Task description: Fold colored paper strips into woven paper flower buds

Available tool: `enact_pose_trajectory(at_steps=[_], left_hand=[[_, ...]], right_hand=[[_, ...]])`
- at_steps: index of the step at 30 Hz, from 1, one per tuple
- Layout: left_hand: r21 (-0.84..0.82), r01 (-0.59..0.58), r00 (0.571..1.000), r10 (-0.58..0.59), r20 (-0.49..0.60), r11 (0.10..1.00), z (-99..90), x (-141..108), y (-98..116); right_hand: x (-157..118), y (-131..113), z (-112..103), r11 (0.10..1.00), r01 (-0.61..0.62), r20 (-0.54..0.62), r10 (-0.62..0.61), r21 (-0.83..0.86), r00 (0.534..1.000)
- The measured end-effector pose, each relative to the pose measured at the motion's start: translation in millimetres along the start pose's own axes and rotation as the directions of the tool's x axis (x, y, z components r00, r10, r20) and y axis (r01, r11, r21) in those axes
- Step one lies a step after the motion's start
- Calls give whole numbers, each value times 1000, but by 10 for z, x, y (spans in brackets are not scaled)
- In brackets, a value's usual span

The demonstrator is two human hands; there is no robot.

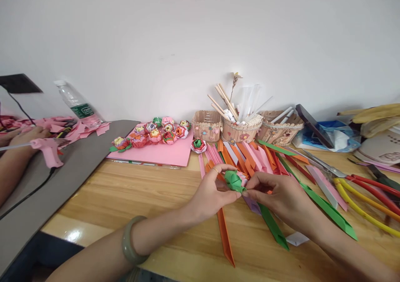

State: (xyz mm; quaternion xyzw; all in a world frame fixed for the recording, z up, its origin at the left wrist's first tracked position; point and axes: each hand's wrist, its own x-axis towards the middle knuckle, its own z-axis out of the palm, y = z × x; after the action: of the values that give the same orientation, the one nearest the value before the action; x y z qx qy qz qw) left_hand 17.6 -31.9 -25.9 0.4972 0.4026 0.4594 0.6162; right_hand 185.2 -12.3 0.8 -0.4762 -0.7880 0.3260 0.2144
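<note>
Between my two hands is a small green folded-paper flower piece (233, 181), held above the wooden table. My left hand (208, 192) grips it from the left, thumb below and fingers behind. With thumb and forefinger, my right hand (275, 194) pinches its lower right edge. A bit of pale pink paper shows behind the green. Beneath and around the hands lie folded paper strips: an orange strip (225, 238), a green strip (273, 225) and a purple piece (252, 205), among several others.
Finished paper flowers (155, 136) sit on a pink sheet (150, 159). Behind stand wooden baskets (206, 127) with sticks. Scissors (337, 172) lie at right. A pink glue gun (48, 152) and another person's arm (11, 165) are at left, near a bottle (78, 104).
</note>
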Motion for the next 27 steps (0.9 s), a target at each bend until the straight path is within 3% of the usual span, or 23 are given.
enact_pose_trajectory(at_steps=[6,9,12,14,16,20,24,27], left_hand=[[-29,22,1000,-23,-19,999,-9,17,6],[-45,30,999,-32,-38,999,-6,17,10],[-50,17,999,-20,-50,999,-1,13,4],[-73,0,997,-5,-74,997,1,15,-4],[-135,-11,995,-2,-96,991,3,20,-10],[-305,3,995,-35,-98,952,20,16,23],[-402,41,990,-91,-106,915,45,-6,98],[-456,46,990,-102,-99,889,49,-16,124]], right_hand=[[2,-17,-55,994,-12,66,4,111,998],[-14,-32,-39,999,43,3,-43,0,999],[-53,-23,50,978,133,-141,-156,-163,978],[-88,-3,134,932,207,-265,-288,-297,920],[-118,21,208,844,281,-345,-459,-457,819],[-141,41,251,733,330,-387,-621,-595,681],[-133,24,195,722,324,-426,-645,-611,634],[-144,16,166,617,416,-283,-728,-668,625]])
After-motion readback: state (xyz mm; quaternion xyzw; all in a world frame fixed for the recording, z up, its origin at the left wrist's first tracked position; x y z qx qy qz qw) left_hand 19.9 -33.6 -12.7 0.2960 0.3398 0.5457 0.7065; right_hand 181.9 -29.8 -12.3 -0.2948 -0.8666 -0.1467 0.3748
